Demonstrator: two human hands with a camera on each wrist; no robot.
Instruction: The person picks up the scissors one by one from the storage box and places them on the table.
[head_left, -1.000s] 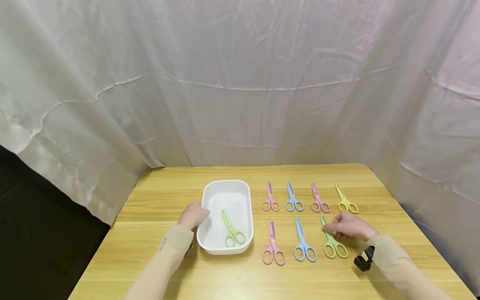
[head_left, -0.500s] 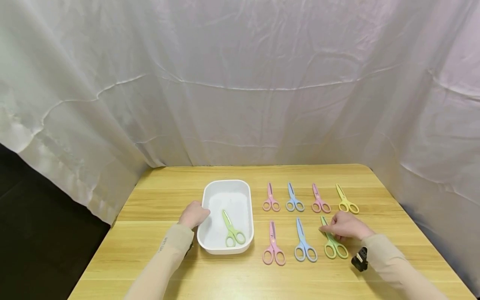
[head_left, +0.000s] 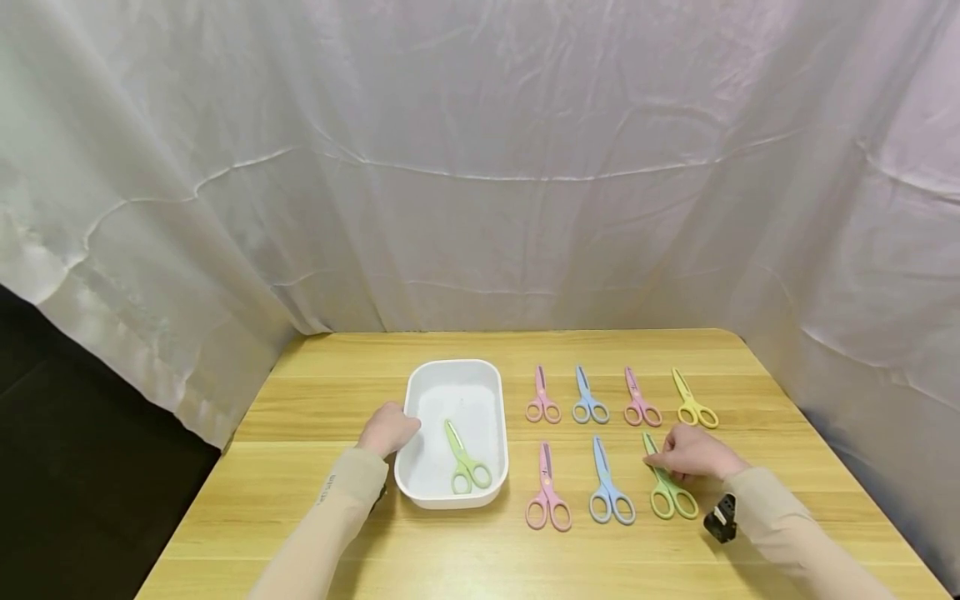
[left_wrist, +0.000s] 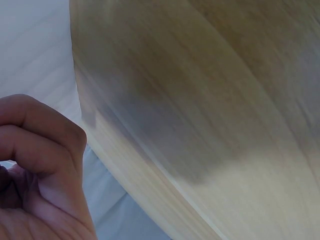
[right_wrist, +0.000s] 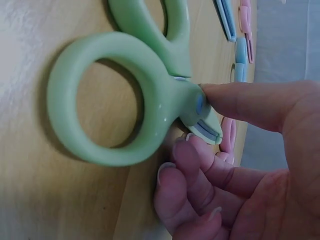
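Note:
My left hand [head_left: 387, 429] holds the left rim of a white plastic tray [head_left: 504, 433]; its fingers [left_wrist: 40, 125] look curled in the left wrist view, where the rim is barely visible. Inside the tray lies one pair of green scissors [head_left: 467, 467]. On the right, my right hand [head_left: 697, 454] pinches a second pair of green scissors [head_left: 663, 479] near the pivot. The right wrist view has the thumb [right_wrist: 245, 102] on one side of these scissors and fingertips [right_wrist: 200, 150] by the blades on the other. Their loops lie flat on the table.
Left of those scissors lie blue scissors [head_left: 604, 479] and pink scissors [head_left: 546, 483]. A back row has pink scissors [head_left: 542, 404], blue scissors [head_left: 585, 400], pink scissors [head_left: 636, 404] and yellow scissors [head_left: 690, 404]. A pale curtain [head_left: 480, 208] hangs behind the wooden table [head_left: 480, 558].
My right hand has shifted slightly left, and its thumb and fingers have drawn in on the green scissors. The left hand and the tray stay in place.

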